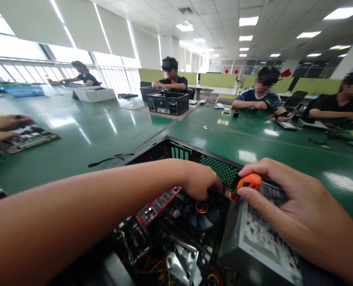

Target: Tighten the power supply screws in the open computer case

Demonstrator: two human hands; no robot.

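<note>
An open black computer case [206,159] lies in front of me. My right hand [286,198] grips an orange and black screwdriver [252,182] between thumb and fingers, above the grey power supply [239,238] with its worn label. My left hand [202,180] reaches across into the case, fingers curled down beside the round cooling fan [203,218]; its fingertips and anything in them are hidden. Under the left forearm sits a red circuit board [158,206]. Nearer to me are a shiny metal bracket [181,258] and coloured cables [152,266].
A co-worker's hands [11,123] rest on a motherboard [30,139] at the left. A black cable [105,159] lies beside my case. Across the green table [105,119], several people work, one behind another computer case [168,104].
</note>
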